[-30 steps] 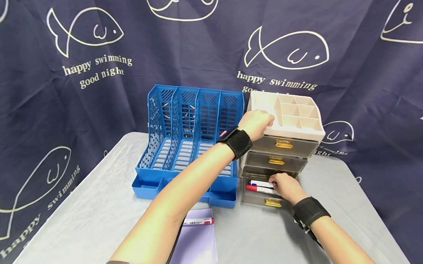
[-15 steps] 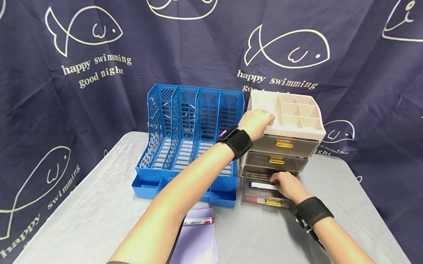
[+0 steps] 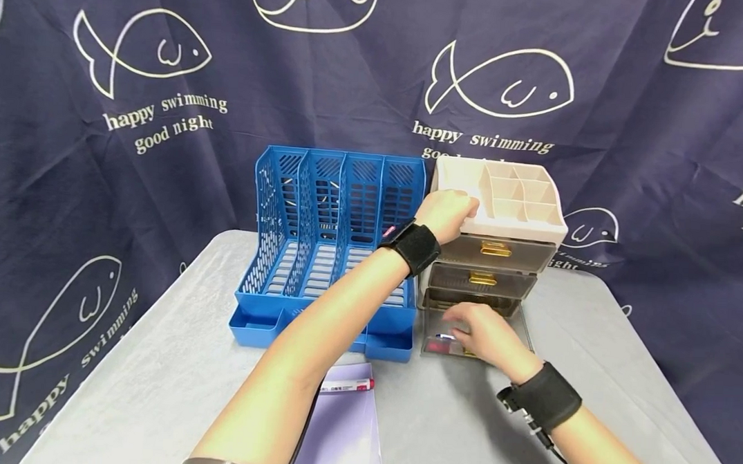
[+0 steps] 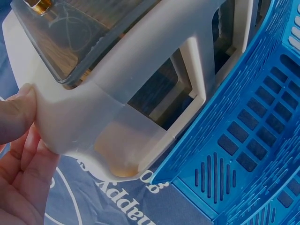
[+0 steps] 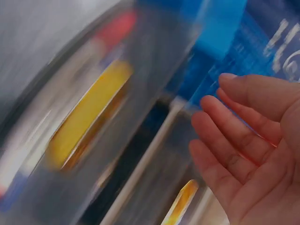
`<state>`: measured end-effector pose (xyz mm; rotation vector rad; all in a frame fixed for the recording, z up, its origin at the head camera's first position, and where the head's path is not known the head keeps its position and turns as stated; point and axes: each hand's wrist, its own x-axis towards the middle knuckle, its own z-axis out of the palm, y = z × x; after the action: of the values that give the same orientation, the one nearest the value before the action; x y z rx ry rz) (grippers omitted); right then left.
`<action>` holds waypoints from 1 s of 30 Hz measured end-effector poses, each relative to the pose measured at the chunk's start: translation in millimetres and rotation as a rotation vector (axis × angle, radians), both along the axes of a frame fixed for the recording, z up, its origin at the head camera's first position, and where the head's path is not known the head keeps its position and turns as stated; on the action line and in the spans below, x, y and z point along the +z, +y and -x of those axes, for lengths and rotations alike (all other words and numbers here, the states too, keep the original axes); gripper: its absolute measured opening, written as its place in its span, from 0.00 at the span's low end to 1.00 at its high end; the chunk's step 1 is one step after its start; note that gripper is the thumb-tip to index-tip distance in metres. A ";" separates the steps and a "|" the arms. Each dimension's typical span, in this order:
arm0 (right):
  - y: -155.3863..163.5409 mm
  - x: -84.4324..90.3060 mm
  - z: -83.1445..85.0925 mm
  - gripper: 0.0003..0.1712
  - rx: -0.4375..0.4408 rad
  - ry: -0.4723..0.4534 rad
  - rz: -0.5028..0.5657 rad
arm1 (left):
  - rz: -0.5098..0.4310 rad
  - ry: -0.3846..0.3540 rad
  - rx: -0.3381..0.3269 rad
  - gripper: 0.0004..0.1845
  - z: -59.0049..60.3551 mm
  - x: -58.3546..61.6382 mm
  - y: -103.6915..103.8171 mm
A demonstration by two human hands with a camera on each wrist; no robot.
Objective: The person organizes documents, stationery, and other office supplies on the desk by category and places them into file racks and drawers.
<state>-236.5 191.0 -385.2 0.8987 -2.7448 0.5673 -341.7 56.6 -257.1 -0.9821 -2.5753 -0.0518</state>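
My left hand (image 3: pixel 443 213) grips the top edge of a white desktop drawer organizer (image 3: pixel 515 228). In the left wrist view, the thumb and fingers (image 4: pixel 26 164) pinch its rim from both sides. The bottom smoky clear drawer (image 3: pixel 433 319) is pulled out. Over it hovers my right hand (image 3: pixel 490 337), which holds nothing; the right wrist view has its fingers (image 5: pixel 225 140) loosely extended. Near the drawer's front lie a blue-capped marker (image 3: pixel 444 336) and a red-capped marker (image 3: pixel 439 347), partly hidden by the right hand in the head view.
A blue file rack (image 3: pixel 337 306) with upright dividers stands left of the organizer. At the front, a purple folder (image 3: pixel 344 431) lies on the grey table, with a red-capped marker (image 3: pixel 347 386) on it, partly behind the left forearm. A dark fish-print curtain (image 3: pixel 328 85) hangs behind.
The red-capped marker, then the blue-capped one, have shifted to the front of the drawer. My right hand has let go and moved toward the front. The left hand stays put.
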 end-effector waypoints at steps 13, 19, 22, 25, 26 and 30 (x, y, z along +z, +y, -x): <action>-75.3 -4.3 -29.8 0.11 0.234 -0.048 0.042 | 0.013 0.000 0.009 0.14 -0.5 0.6 -0.1; -101.2 -21.8 -32.2 0.07 0.310 -0.074 -0.019 | -0.001 0.004 0.013 0.14 1.5 0.0 -1.8; -113.1 -33.5 -33.3 0.04 0.327 -0.072 -0.066 | -0.002 -0.003 0.013 0.14 1.3 -0.1 -1.3; -121.9 -45.4 -34.4 0.09 0.335 -0.049 -0.099 | -0.002 -0.010 0.009 0.14 0.4 0.3 -0.3; -124.3 -48.2 -35.2 0.10 0.334 -0.042 -0.108 | -0.003 -0.012 0.009 0.14 -0.1 0.5 -0.2; -131.4 -56.3 -37.1 0.08 0.321 -0.043 -0.108 | -0.006 -0.010 0.011 0.14 -0.4 0.5 0.2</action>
<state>-199.3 59.6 -441.6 1.3830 -2.7065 0.4976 -341.4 56.7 -256.6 -0.9675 -2.5878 -0.0612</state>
